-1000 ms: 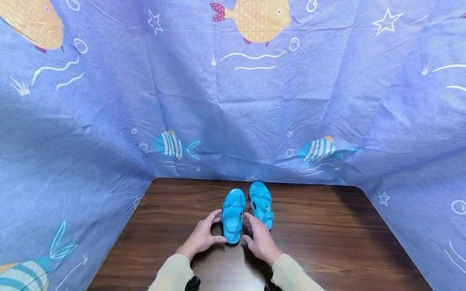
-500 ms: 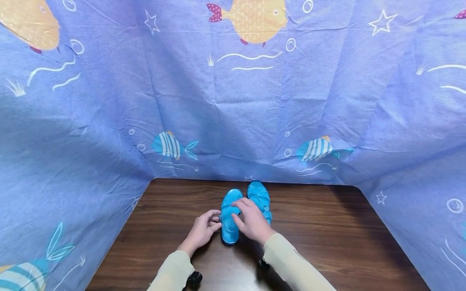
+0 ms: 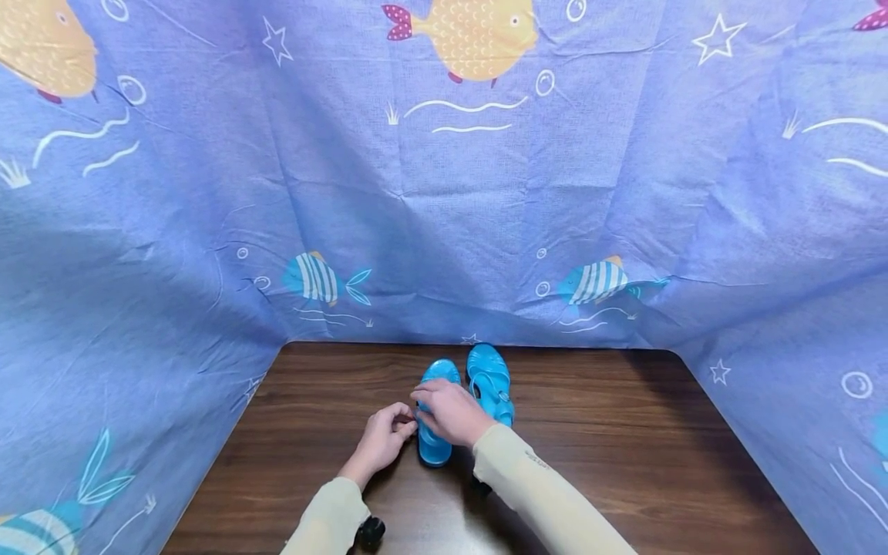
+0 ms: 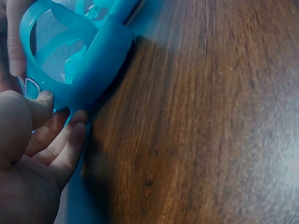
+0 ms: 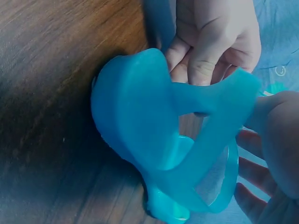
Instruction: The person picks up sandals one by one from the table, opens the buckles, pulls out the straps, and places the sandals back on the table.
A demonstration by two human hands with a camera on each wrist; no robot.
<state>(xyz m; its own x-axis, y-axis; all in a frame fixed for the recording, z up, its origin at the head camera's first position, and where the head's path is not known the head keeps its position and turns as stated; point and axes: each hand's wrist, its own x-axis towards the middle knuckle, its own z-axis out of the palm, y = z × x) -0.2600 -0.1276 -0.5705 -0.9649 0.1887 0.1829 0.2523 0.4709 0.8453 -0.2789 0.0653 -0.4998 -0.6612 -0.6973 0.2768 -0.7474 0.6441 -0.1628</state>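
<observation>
A blue sandal [image 3: 435, 447] with a closed toe lies sole down on the table, its toe pointing away. At its left side my left hand [image 3: 381, 439] pinches the ankle strap [image 4: 56, 91] beside a small metal buckle [image 4: 32, 87], thumb above and fingers below. My right hand [image 3: 454, 412] reaches across the sandal from the right and holds the strap's buckle end; its thumb and fingers [image 5: 252, 175] bend in around the loop. Part of that grip is hidden behind the strap. The matching sandal [image 3: 491, 381] stands just to the right, toe also away.
The dark wood-grain table [image 3: 590, 455] ends at a back edge close behind the sandals' toes. A blue cloth [image 3: 458, 200] printed with fish and stars hangs along the back and both sides.
My right hand has moved left from beside the sandal, over it to the strap on the left side. My left hand has closed its fingers at the strap. The sandals stay put.
</observation>
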